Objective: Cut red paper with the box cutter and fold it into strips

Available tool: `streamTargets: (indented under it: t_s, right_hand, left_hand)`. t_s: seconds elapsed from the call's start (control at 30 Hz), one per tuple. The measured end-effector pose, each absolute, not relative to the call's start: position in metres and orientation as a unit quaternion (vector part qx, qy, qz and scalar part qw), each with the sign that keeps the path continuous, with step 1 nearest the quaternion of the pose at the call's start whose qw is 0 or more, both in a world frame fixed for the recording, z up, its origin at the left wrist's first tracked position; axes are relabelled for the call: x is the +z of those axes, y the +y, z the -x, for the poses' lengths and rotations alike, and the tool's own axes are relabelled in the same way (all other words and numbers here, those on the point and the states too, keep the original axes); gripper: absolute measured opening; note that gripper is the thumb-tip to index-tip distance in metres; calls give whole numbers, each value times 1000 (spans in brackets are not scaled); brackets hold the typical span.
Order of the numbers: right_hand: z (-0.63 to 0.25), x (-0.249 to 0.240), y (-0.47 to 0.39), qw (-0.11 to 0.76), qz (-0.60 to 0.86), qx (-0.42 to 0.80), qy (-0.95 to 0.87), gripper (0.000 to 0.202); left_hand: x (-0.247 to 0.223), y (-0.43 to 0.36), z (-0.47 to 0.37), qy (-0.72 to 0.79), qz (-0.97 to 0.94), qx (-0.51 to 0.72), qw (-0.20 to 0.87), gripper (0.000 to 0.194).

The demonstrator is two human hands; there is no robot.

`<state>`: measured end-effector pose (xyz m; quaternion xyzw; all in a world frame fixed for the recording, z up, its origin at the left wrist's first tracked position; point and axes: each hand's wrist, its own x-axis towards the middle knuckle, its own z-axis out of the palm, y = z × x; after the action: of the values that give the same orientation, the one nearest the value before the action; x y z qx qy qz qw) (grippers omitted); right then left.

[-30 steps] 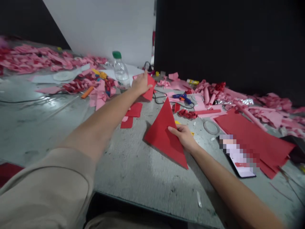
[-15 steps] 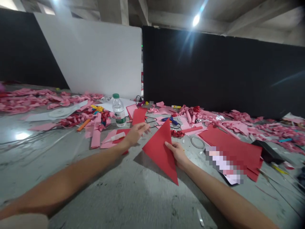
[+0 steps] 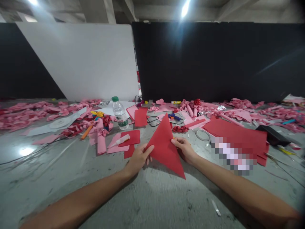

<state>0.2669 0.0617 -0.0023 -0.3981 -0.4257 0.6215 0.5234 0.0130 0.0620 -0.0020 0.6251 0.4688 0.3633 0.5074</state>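
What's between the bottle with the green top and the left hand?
In the head view, red paper lies between the bottle and the left hand, with a white tube partly on it.

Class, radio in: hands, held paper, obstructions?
Left hand, right hand: both gripping red paper. One corner topmost in view. Water bottle beyond, not in the way.

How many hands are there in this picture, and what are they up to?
2. The left hand pinches the left corner of the red paper triangle; the right hand grips its right edge. No other hands show.
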Motion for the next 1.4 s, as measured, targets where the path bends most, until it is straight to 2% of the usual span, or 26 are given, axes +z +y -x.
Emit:
streamTargets:
  t_s: [0.3, 0.7, 0.83, 1.07, 1.27, 1.4]
  right_hand:
    - [-266, -5, 56, 471, 408, 619, -478, 48]
    - [-266, -4, 55, 454, 440, 584, -509, 61]
    - [-265, -8, 59, 480, 465, 551, -500, 63]
    - [-271, -11, 70, 558, 513, 450, -473, 36]
    - [-272, -3, 62, 548, 487, 503, -458, 47]
    - [-269, 0, 55, 521, 459, 548, -467, 46]
  left_hand:
    - [-2, 57, -12, 461, -639, 385, 481, 50]
    - [-5, 59, -9, 451, -633, 389, 495, 52]
    - [-4, 61, -7, 466, -610, 419, 485, 54]
    - [-4, 65, -4, 492, -575, 451, 473, 53]
    - [-3, 60, -6, 475, -599, 418, 490, 48]
    - [6, 55, -5, 445, -621, 393, 512, 50]
